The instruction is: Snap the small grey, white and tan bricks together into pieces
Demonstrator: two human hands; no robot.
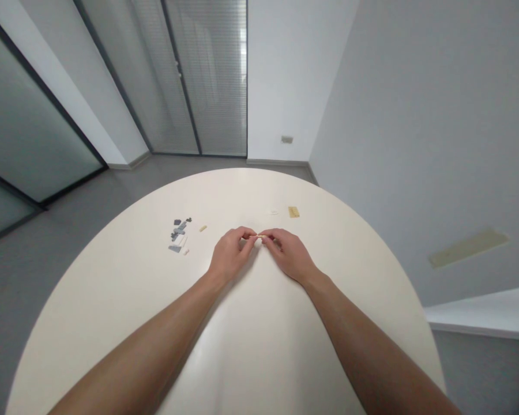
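My left hand (233, 251) and my right hand (288, 252) meet over the middle of the table, fingertips pinched. Between them is a small pale tan piece (260, 236), perhaps a toy brick; my fingers cover most of it. Left of my left hand lies a loose tan brick-like piece (203, 228). Farther left is a scattered group of small grey pieces (179, 229), with a few white ones (186, 252) at its near side. Beyond my right hand rest a flat yellowish square piece (293, 212) and a faint white piece (274, 212).
The round white table (251, 346) reaches toward me under both forearms. Past its far edge are a glass partition (207, 86) and a white wall (294, 80) with a socket (286, 139). Another wall (415, 144) stands close on the right.
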